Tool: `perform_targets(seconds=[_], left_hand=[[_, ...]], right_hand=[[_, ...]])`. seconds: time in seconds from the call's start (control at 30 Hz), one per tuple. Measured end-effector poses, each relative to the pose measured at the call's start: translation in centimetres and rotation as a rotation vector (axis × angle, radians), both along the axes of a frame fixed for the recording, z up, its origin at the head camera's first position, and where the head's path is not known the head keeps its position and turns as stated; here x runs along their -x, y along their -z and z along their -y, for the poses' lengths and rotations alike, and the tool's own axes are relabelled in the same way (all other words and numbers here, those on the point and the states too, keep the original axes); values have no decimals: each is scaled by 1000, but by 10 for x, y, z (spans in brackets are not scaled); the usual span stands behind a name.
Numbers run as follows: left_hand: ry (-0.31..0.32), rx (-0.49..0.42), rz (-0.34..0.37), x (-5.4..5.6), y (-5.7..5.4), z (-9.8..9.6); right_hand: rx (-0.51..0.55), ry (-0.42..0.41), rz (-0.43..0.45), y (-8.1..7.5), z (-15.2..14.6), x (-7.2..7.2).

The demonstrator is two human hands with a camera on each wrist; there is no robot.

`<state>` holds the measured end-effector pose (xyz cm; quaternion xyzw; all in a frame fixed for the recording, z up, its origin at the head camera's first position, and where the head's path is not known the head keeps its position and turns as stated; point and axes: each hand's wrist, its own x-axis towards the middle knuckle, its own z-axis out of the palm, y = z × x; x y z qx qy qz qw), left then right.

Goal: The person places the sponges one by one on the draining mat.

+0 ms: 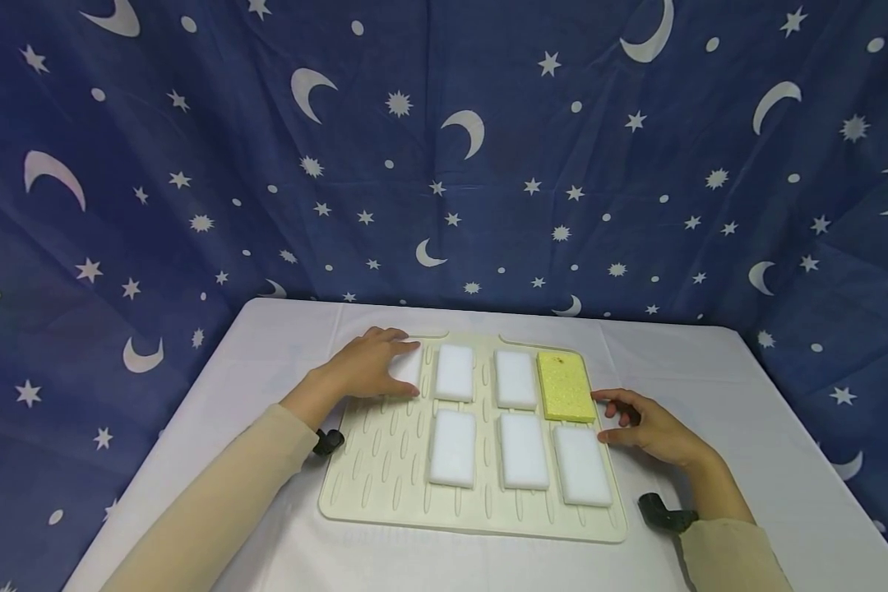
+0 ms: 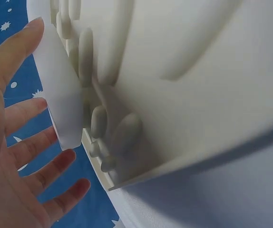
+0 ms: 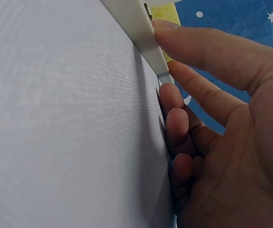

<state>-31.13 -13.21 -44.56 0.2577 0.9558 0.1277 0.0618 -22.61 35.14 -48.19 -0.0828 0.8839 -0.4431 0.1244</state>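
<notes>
My left hand (image 1: 373,364) is over a white sponge (image 1: 407,367) at the mat's far left corner. Its thumb and fingers span the sponge's two ends; in the left wrist view the fingertips (image 2: 67,156) meet the white block's edge. At the ribbed cream mat's (image 1: 385,510) right edge is my right hand (image 1: 654,427), its thumb and index finger apart and the other fingers loosely curled. These two fingertips are beside the yellow sponge (image 1: 565,388) and the white sponge (image 1: 582,466) below it. The right wrist view shows the thumb against the mat's rim.
More white sponges lie flat on the mat: two in the back row (image 1: 455,372), (image 1: 515,380) and two in front (image 1: 453,448), (image 1: 524,451). A white cloth (image 1: 696,362) covers the table. Behind hangs a blue curtain (image 1: 488,197) with moons and stars.
</notes>
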Motion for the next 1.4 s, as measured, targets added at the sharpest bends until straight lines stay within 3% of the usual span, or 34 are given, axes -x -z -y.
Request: perform_targets(seconds=[0.27,0.7,1.4], left_hand=[[-21,19,18,2,3,-3],[-9,-8,30,3,5,-2],[-20,-48,19,0,5,0]], right_hand=[[-13,-2,-8,0,0,0],[17,-4,-4,0,0,0],[-16,10,-2,0,1,-1]])
